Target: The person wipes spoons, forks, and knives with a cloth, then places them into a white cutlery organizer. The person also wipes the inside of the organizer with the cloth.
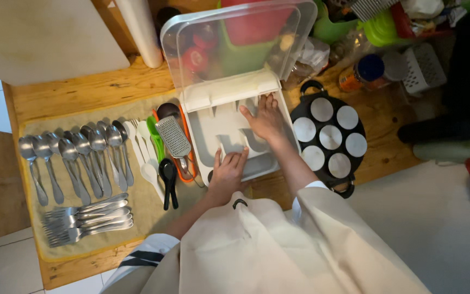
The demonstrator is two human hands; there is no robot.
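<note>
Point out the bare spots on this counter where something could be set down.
Bare wood runs between the white board and the cloth mat, and right of the round mould pan. The mat's near right corner is free. Crowded: spoons, forks, and the tray holding both hands.

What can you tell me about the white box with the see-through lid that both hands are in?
The white cutlery box looks like plastic, with raised dividers making slots inside, all empty. Its clear hinged lid stands tilted open at the back. It sits on the wooden counter, beside a cloth. The left hand presses its near edge; the right hand lies flat inside.
</note>
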